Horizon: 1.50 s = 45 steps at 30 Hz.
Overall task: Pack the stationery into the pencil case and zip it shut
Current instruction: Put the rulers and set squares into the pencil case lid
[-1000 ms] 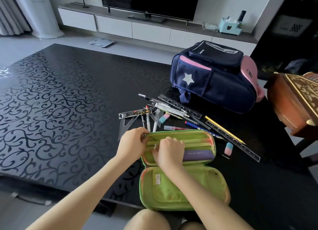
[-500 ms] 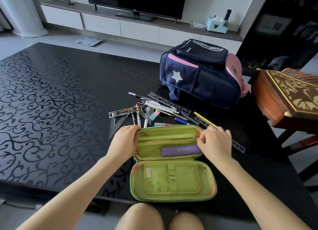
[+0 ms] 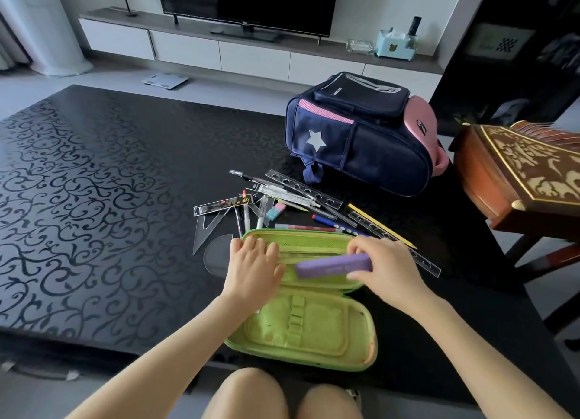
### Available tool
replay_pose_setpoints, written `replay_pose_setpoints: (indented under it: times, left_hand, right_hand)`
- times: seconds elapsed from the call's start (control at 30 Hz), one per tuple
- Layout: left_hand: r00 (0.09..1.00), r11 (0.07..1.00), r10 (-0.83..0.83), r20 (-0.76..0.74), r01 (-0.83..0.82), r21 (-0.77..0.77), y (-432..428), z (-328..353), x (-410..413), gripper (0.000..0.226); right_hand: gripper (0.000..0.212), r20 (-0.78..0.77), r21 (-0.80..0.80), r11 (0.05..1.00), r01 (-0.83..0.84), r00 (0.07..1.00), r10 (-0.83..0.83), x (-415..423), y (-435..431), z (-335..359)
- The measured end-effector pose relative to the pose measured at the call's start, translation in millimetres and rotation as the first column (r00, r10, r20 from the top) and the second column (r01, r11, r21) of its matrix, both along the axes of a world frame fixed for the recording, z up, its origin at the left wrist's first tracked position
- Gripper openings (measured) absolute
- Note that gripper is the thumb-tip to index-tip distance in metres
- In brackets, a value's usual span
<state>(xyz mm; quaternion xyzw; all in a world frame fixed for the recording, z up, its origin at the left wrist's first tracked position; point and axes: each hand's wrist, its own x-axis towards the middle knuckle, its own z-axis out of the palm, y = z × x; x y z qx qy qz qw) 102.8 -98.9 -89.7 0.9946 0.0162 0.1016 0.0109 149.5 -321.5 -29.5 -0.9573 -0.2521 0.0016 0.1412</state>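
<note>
**Purple box pinched, case held open**

Fingers point(image 3: 361, 246) of right hand point(image 3: 387, 269) pinching purple box point(image 3: 334, 265) by its 3 o'clock end, thumb under, fingertips over top. Left hand point(image 3: 252, 266) flat, fingers together, pressing down 9 o'clock side of pencil case point(image 3: 301, 327)'s far half.

Box over far half of open case, long axis approx 9-to-3, slightly tilted, lying along the case's length. Whether resting in pocket or just above: can't tell. Right hand nearer to box, already on it; left only bracing.

Rest of stationery still out on table point(image 3: 94, 199) at 12 o'clock of case: pens, rulers point(image 3: 303, 188), set square point(image 3: 204, 230), eraser point(image 3: 275, 212), yellow pencil point(image 3: 381, 225). Backpack point(image 3: 361, 142) further out at 1 o'clock. Zip undone.

Probably early in packing.
</note>
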Motion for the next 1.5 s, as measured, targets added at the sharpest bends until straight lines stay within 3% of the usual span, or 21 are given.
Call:
replay_pose_setpoints:
  times: [0.07, 0.13, 0.3, 0.47, 0.6, 0.73, 0.8, 0.97, 1.1, 1.23, 1.3, 1.37, 1.43, 1.5]
  left_hand:
    - [0.999, 0.999, 0.035, 0.005, -0.035, -0.035, -2, -2, 0, 0.027]
    - [1.0, 0.997, 0.026, 0.017, -0.025, -0.072, -1, -2, 0, 0.027]
    - [0.993, 0.995, -0.048, 0.11, 0.057, -0.085, 2, 0, -3, 0.02]
    - [0.969, 0.983, -0.107, 0.223, 0.137, -0.122, 3, -2, -15, 0.027]
    - [0.968, 0.984, -0.112, 0.225, 0.14, -0.112, 3, 1, -19, 0.026]
    - [0.96, 0.984, -0.155, 0.234, 0.172, -0.054, 1, 0, -22, 0.022]
    - [0.962, 0.985, -0.149, 0.227, 0.165, -0.054, 0, 2, -22, 0.022]
    - [0.979, 0.989, -0.139, 0.148, 0.146, -0.034, -5, 7, -26, 0.029]
    - [0.985, 0.987, -0.151, 0.079, 0.155, -0.036, -6, 9, -22, 0.035]
    - [0.98, 0.979, -0.194, -0.044, 0.191, -0.066, -3, 15, -5, 0.034]
    - [0.975, 0.975, -0.199, -0.102, 0.186, -0.124, 2, 19, 0, 0.034]
    - [0.968, 0.97, -0.211, -0.134, 0.191, -0.151, 5, 22, 2, 0.036]
    - [0.96, 0.964, -0.226, -0.163, 0.197, -0.178, 6, 24, 3, 0.037]
    - [0.955, 0.953, -0.239, -0.176, 0.196, -0.233, 6, 25, 5, 0.03]
  right_hand:
    - [0.026, 0.001, 0.18, 0.981, 0.073, 0.997, -0.074, 3, -6, 12]
    - [0.025, 0.003, 0.252, 0.964, 0.082, 0.996, -0.085, 12, -4, 18]
    - [0.029, 0.105, 0.113, 0.993, -0.013, 0.994, 0.001, 37, 30, 6]
    - [0.036, -0.009, 0.025, 0.994, -0.106, 0.994, 0.106, 40, 61, 6]
    - [0.052, 0.061, -0.069, 0.985, -0.157, 0.985, 0.162, 23, 71, 2]
    - [0.033, 0.021, -0.079, 0.989, -0.129, 0.991, 0.131, 8, 63, -7]
    - [0.019, -0.059, -0.048, 0.994, -0.098, 0.994, 0.095, 6, 56, -9]
    - [0.026, -0.13, -0.145, 0.972, -0.187, 0.977, 0.169, 0, 44, -9]
    - [0.018, -0.125, -0.135, 0.972, -0.194, 0.976, 0.177, -9, 41, -4]
    - [0.024, -0.164, -0.141, 0.956, -0.256, 0.959, 0.232, -15, 33, -4]
    - [0.022, -0.19, 0.066, 0.991, -0.12, 0.973, 0.13, -5, 21, -2]
    - [0.019, -0.069, 0.191, 0.967, 0.171, 0.985, -0.161, 18, -2, -4]
    - [0.018, 0.026, 0.083, 0.913, 0.399, 0.915, -0.403, 37, -24, -10]
    - [0.021, 0.007, -0.029, 0.899, 0.437, 0.9, -0.437, 48, -32, -18]
